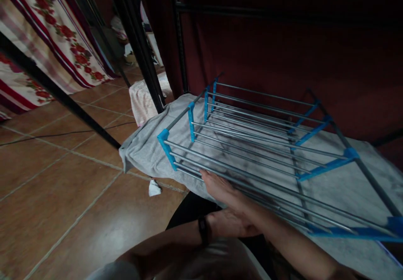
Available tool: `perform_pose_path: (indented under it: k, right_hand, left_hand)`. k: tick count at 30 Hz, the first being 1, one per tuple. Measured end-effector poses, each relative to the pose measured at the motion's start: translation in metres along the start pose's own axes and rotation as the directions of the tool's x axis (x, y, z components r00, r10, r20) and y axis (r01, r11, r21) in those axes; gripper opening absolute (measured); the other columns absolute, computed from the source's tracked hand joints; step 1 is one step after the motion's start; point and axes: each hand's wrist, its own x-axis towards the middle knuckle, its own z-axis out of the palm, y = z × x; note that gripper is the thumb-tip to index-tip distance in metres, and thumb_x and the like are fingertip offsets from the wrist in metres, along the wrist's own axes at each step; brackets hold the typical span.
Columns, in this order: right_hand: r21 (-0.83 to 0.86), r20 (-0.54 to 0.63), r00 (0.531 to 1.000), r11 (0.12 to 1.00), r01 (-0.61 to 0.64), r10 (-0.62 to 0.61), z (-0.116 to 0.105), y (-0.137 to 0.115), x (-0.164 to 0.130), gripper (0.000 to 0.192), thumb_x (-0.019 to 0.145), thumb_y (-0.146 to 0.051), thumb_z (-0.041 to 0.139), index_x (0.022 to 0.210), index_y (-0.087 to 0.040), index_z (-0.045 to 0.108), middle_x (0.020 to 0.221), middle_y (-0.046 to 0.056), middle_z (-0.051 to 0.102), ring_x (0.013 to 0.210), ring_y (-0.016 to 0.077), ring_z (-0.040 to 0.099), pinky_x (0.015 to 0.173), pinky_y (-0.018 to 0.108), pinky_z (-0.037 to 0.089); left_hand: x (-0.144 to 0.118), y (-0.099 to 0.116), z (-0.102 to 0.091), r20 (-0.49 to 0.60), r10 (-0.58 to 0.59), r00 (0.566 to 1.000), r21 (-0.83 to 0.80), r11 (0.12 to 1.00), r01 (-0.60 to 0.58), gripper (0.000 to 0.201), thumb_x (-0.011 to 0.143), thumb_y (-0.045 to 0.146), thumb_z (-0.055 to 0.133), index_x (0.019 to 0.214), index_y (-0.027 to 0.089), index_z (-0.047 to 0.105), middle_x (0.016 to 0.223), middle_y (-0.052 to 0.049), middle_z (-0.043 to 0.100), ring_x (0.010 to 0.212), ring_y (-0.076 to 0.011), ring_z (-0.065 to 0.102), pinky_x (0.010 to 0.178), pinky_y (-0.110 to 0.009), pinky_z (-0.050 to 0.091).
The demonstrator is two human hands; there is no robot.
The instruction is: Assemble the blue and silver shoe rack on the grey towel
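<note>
A shoe rack (245,143) of thin metal tubes with blue plastic brackets lies on a grey cloth (147,145). My right hand (218,185) is at the near side of the rack, closed at its lower front tubes; part of the fingers is hidden. Below it, my left hand (225,223), with a dark band at the wrist, reaches under my right forearm. That forearm covers its fingers, so I cannot see their shape or what they touch.
Black metal posts (135,40) rise at the left and behind the rack. A dark red cloth (267,53) hangs behind it. On the tiled floor (72,179) lie a white scrap (154,188) and a black cable (69,134). A flowered curtain (59,32) hangs at far left.
</note>
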Motion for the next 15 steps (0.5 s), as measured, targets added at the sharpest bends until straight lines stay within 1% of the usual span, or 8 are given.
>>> perform_pose_path:
  k: [3, 5, 7, 10, 11, 12, 13, 15]
  right_hand:
    - [-0.014, -0.011, 1.000, 1.000, 0.010, -0.010, -0.001, 0.000, 0.002, 0.043, 0.099, -0.014, 0.026, 0.132, -0.014, 0.052, 0.118, 0.015, 0.070, 0.109, 0.0228, 0.067, 0.092, 0.031, 0.047]
    - [-0.009, -0.032, 0.999, 1.000, 0.006, -0.006, -0.003, 0.000, 0.004, 0.043, 0.101, -0.020, 0.024, 0.132, -0.014, 0.054, 0.118, 0.015, 0.070, 0.110, 0.0232, 0.066, 0.094, 0.032, 0.047]
    - [0.004, -0.047, 0.999, 1.000, -0.004, 0.004, -0.005, -0.001, 0.004, 0.043, 0.103, -0.027, 0.025, 0.133, -0.015, 0.054, 0.118, 0.014, 0.070, 0.108, 0.0244, 0.066, 0.094, 0.034, 0.048]
    - [0.006, -0.064, 0.998, 1.000, 0.002, -0.001, -0.007, -0.001, 0.003, 0.043, 0.103, -0.030, 0.028, 0.133, -0.017, 0.055, 0.122, 0.013, 0.069, 0.109, 0.0251, 0.066, 0.095, 0.034, 0.048]
    - [0.004, -0.069, 0.998, 1.000, 0.006, -0.006, -0.007, -0.002, 0.002, 0.043, 0.103, -0.030, 0.028, 0.133, -0.017, 0.055, 0.122, 0.012, 0.069, 0.109, 0.0248, 0.066, 0.095, 0.034, 0.048]
    - [0.002, -0.071, 0.997, 1.000, 0.009, -0.009, -0.007, -0.002, 0.001, 0.043, 0.103, -0.030, 0.028, 0.133, -0.017, 0.056, 0.122, 0.012, 0.069, 0.109, 0.0246, 0.066, 0.095, 0.033, 0.048]
    - [-0.001, -0.072, 0.997, 1.000, 0.009, -0.010, -0.006, -0.002, 0.000, 0.043, 0.103, -0.030, 0.027, 0.132, -0.017, 0.056, 0.121, 0.012, 0.070, 0.109, 0.0245, 0.067, 0.095, 0.033, 0.048]
    - [-0.016, -0.069, 0.998, 1.000, -0.002, 0.001, -0.006, -0.003, -0.001, 0.043, 0.103, -0.030, 0.026, 0.132, -0.017, 0.056, 0.120, 0.013, 0.070, 0.107, 0.0255, 0.068, 0.093, 0.034, 0.049]
  left_hand:
    - [-0.075, -0.018, -0.011, -0.096, -0.064, 0.993, -0.086, 0.995, 0.055, 0.025, 0.096, 0.020, 0.050, 0.115, 0.021, 0.067, 0.111, -0.005, 0.072, 0.109, -0.0157, 0.063, 0.098, -0.027, 0.047]
    - [-0.124, -0.036, -0.018, -0.244, -0.308, 0.920, -0.134, 0.950, 0.283, 0.025, 0.096, 0.018, 0.047, 0.107, 0.021, 0.069, 0.107, -0.007, 0.071, 0.102, -0.0191, 0.064, 0.094, -0.033, 0.048]
    - [-0.161, -0.059, -0.029, -0.424, -0.628, 0.653, -0.288, 0.777, 0.560, 0.024, 0.095, 0.019, 0.046, 0.094, 0.021, 0.070, 0.096, -0.006, 0.070, 0.093, -0.0182, 0.064, 0.086, -0.031, 0.050]
    - [-0.183, -0.099, -0.050, -0.541, -0.841, -0.014, -0.635, 0.398, 0.663, 0.019, 0.092, 0.031, 0.050, 0.089, 0.019, 0.065, 0.089, -0.005, 0.066, 0.087, -0.0185, 0.063, 0.082, -0.030, 0.051]
    - [-0.182, -0.113, -0.058, -0.515, -0.840, -0.167, -0.732, 0.330, 0.595, 0.021, 0.091, 0.036, 0.051, 0.091, 0.019, 0.064, 0.092, -0.005, 0.067, 0.090, -0.0188, 0.063, 0.083, -0.030, 0.051]
    - [-0.178, -0.125, -0.065, -0.468, -0.847, -0.252, -0.812, 0.300, 0.501, 0.025, 0.090, 0.041, 0.052, 0.093, 0.019, 0.064, 0.096, -0.005, 0.067, 0.092, -0.0190, 0.063, 0.085, -0.029, 0.051]
    - [-0.171, -0.136, -0.072, -0.401, -0.870, -0.286, -0.875, 0.271, 0.401, 0.029, 0.090, 0.044, 0.050, 0.093, 0.019, 0.064, 0.096, -0.005, 0.068, 0.092, -0.0189, 0.063, 0.085, -0.029, 0.051]
    - [-0.156, -0.151, -0.081, -0.282, -0.918, -0.277, -0.938, 0.204, 0.279, 0.037, 0.092, 0.047, 0.043, 0.085, 0.018, 0.065, 0.086, -0.006, 0.069, 0.083, -0.0187, 0.063, 0.080, -0.029, 0.052]
